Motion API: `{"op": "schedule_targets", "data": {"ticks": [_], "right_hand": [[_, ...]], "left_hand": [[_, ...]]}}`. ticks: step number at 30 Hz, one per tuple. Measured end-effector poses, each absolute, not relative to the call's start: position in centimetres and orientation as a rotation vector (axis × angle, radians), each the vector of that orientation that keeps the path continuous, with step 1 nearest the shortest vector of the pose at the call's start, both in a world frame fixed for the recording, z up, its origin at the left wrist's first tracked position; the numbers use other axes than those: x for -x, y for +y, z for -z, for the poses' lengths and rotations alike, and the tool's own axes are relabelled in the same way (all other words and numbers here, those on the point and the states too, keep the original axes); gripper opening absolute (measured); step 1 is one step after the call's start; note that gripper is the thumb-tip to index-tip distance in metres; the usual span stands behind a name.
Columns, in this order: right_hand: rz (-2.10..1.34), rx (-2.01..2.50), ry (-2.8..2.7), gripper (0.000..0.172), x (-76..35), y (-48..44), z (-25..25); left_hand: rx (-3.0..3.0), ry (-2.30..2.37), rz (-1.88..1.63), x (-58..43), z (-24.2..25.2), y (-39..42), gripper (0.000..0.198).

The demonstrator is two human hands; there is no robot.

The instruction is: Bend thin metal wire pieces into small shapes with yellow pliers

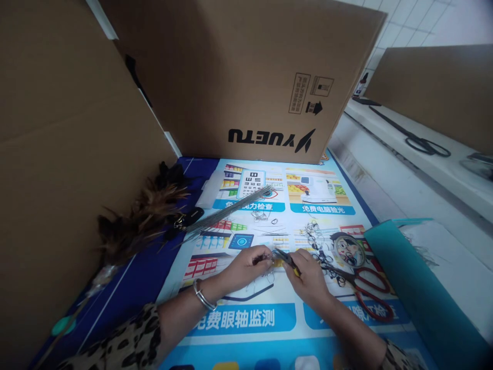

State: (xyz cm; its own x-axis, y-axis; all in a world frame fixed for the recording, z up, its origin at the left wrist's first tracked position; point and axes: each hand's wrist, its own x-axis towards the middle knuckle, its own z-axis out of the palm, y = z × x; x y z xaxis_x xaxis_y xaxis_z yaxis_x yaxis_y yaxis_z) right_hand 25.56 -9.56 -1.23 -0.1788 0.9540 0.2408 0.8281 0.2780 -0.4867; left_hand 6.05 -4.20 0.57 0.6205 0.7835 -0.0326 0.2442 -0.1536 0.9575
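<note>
My right hand [308,275] is closed around a pair of pliers [287,259] with yellow-trimmed handles, its jaws pointing left. Facing it, my left hand [252,264] pinches a thin wire piece [273,254] whose exact shape is too small to make out. The jaws of the pliers meet that wire at my left fingertips. Beyond both hands, a bundle of straight thin wires [231,209] lies slantwise on the printed mat. Right of the pliers are scattered small black wire loops [335,275].
Red-handled scissors [372,288] and a round clear dish [348,250] lie on the right. A teal box [419,277] stands beyond them. Brown feathers [142,216] rest at left. Cardboard panels [246,77] wall the back and left. Black scissors [419,144] lie on a ledge.
</note>
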Motion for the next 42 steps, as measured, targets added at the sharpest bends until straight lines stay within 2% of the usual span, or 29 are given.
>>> {"op": "schedule_targets", "data": {"ticks": [19, 42], "right_hand": [[-0.243, 1.605, -2.187, 0.016, -25.32, -9.77, 1.15], [-0.289, 1.658, -2.232, 0.017, -25.33, -9.72, 1.22]], "left_hand": [[-1.765, 0.855, -0.552, -6.20, -0.64, -4.18, 0.013], [-1.806, 0.840, -0.530, -6.15, -0.70, -4.09, 0.011]]}}
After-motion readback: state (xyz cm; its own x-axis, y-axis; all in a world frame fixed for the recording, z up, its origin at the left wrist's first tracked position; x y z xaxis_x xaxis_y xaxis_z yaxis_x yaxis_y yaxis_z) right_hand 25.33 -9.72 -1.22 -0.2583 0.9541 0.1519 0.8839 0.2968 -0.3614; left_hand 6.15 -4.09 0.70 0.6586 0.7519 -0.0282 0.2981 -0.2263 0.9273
